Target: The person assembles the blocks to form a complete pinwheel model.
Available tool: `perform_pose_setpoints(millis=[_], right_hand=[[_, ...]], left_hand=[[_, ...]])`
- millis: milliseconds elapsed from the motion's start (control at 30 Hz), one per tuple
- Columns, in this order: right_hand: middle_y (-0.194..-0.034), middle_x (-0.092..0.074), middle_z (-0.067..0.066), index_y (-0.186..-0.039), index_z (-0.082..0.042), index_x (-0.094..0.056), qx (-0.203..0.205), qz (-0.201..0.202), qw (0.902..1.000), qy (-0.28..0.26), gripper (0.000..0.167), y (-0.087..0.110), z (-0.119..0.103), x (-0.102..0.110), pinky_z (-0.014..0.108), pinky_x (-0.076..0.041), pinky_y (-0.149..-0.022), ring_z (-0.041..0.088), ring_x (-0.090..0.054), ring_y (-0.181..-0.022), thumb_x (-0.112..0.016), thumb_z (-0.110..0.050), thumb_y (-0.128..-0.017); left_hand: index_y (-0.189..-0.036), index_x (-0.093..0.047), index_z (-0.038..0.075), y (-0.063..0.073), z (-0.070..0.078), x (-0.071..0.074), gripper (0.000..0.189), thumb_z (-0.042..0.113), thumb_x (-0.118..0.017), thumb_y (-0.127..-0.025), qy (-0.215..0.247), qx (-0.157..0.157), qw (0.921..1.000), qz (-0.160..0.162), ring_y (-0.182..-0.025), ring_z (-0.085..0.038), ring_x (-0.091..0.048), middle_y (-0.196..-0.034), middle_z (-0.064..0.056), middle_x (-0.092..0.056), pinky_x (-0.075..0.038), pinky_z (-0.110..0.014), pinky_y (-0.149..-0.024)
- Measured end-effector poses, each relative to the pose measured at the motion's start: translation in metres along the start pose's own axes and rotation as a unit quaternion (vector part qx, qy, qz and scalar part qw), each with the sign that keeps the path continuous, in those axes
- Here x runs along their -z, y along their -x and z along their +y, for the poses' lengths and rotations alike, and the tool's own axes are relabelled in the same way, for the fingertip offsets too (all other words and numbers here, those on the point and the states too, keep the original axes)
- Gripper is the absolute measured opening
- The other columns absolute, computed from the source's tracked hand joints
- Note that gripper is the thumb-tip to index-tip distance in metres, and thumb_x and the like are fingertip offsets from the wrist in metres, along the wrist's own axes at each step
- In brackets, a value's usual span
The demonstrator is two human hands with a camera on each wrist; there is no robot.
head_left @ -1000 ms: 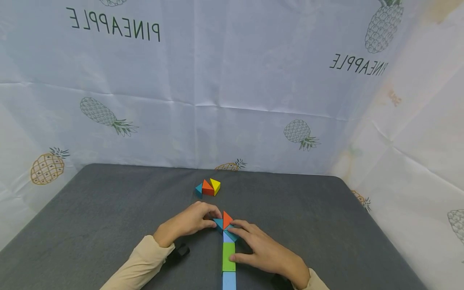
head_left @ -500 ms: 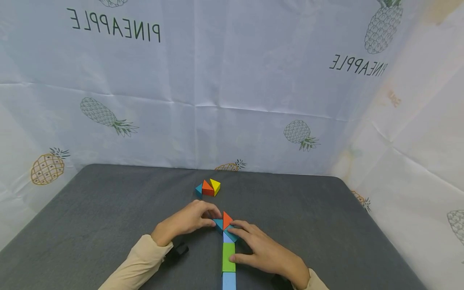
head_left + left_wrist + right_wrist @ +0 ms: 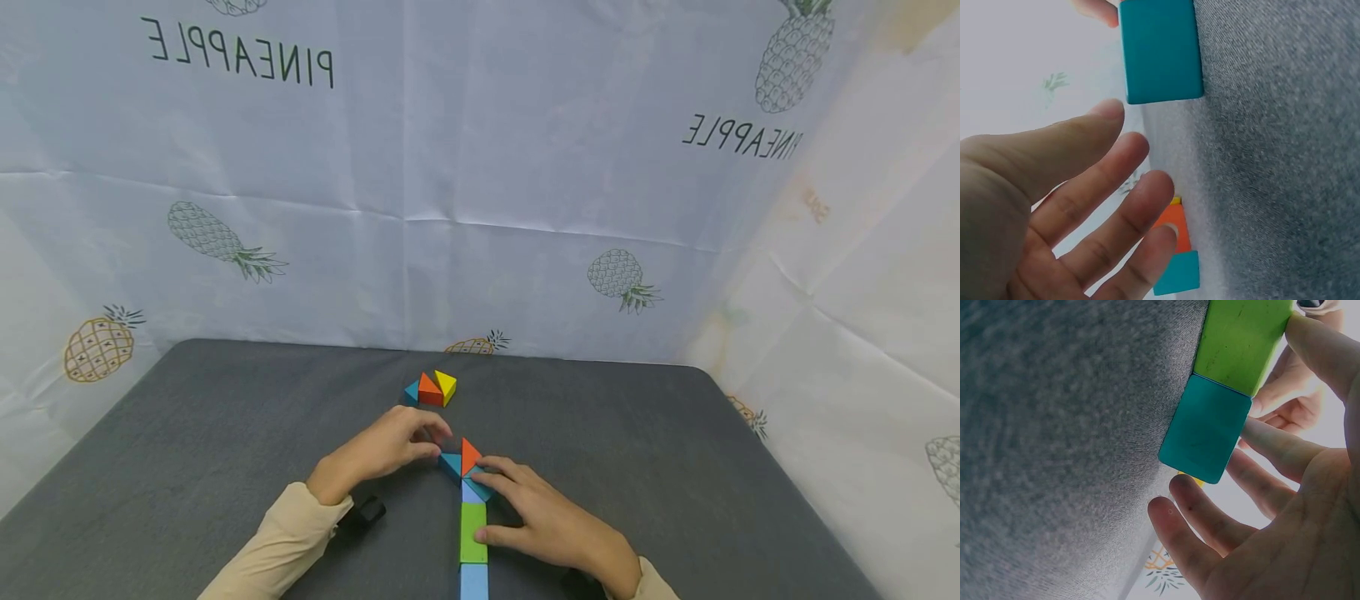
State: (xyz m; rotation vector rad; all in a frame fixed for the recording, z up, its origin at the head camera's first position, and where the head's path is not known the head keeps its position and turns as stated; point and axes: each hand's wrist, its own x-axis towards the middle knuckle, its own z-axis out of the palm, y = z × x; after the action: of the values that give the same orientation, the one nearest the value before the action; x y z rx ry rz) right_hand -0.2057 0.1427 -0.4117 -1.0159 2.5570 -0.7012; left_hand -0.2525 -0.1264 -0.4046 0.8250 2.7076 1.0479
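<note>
A row of wooden blocks runs up the table in the head view: a light blue block (image 3: pixel 474 582), a green rectangular block (image 3: pixel 472 533), then a lavender triangle (image 3: pixel 469 494). Around its far end sit a left blue triangle (image 3: pixel 452 464), an orange triangle (image 3: pixel 469 455) and a right blue triangle (image 3: pixel 480 489). My left hand (image 3: pixel 382 446) hovers just beside the left blue triangle, fingers loosely bent; a gap shows from its teal side (image 3: pixel 1161 53) in the left wrist view. My right hand (image 3: pixel 551 521) rests fingertips at the right blue triangle, thumb against the green block.
Farther back on the dark grey table (image 3: pixel 637 450) stand a small blue triangle (image 3: pixel 412 392), an orange-red triangle (image 3: pixel 430 393) and a yellow triangle (image 3: pixel 447 387), close together. A pineapple-print curtain (image 3: pixel 480 167) hangs behind the table's back edge.
My left hand has let go of the left blue triangle and drawn back slightly, left and away from me. The right hand and the blocks stay practically where they were.
</note>
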Motion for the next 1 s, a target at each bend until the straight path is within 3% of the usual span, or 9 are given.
perform_pose_setpoints(millis=[333,500,833,1000], right_hand=[[-0.156,-0.036,0.0,-0.149,-0.025,-0.043,-0.002,0.004,1.0,0.004,0.068,0.002,0.0,-0.001,0.055,-0.042,-0.106,0.027,-0.041,-0.14,-0.055,-0.062,-0.093],[-0.156,-0.036,0.0,-0.15,-0.026,-0.043,-0.001,0.004,1.0,0.004,0.068,0.001,0.0,-0.001,0.055,-0.042,-0.106,0.027,-0.041,-0.14,-0.055,-0.062,-0.093],[-0.157,-0.035,-0.001,-0.149,-0.028,-0.043,0.0,0.001,1.0,0.0,0.067,0.0,0.0,0.0,0.055,-0.041,-0.106,0.026,-0.041,-0.14,-0.054,-0.062,-0.093],[-0.157,-0.036,-0.001,-0.149,-0.027,-0.043,-0.001,0.001,1.0,0.001,0.068,0.0,0.0,0.0,0.055,-0.041,-0.106,0.026,-0.041,-0.141,-0.055,-0.062,-0.093]], left_hand=[[-0.116,-0.07,0.006,0.001,-0.006,-0.002,0.026,0.011,-0.071,-0.091,-0.014,0.029,0.9972,0.067,-0.085,-0.013,-0.063,-0.105,-0.005,-0.071,-0.052,-0.022,-0.071],[-0.12,-0.068,0.005,-0.001,-0.008,-0.002,0.029,0.011,-0.071,-0.091,-0.02,0.034,0.9956,0.085,-0.087,-0.015,-0.065,-0.111,-0.007,-0.071,-0.051,-0.022,-0.071],[-0.121,-0.067,0.006,-0.005,-0.012,-0.003,0.032,0.011,-0.072,-0.09,-0.031,0.033,0.991,0.126,-0.096,-0.024,-0.067,-0.117,-0.011,-0.07,-0.056,-0.04,-0.082],[-0.122,-0.067,0.007,-0.011,-0.012,0.001,0.035,0.012,-0.074,-0.088,-0.041,0.047,0.9876,0.144,-0.094,-0.025,-0.064,-0.114,-0.009,-0.068,-0.054,-0.04,-0.08]])
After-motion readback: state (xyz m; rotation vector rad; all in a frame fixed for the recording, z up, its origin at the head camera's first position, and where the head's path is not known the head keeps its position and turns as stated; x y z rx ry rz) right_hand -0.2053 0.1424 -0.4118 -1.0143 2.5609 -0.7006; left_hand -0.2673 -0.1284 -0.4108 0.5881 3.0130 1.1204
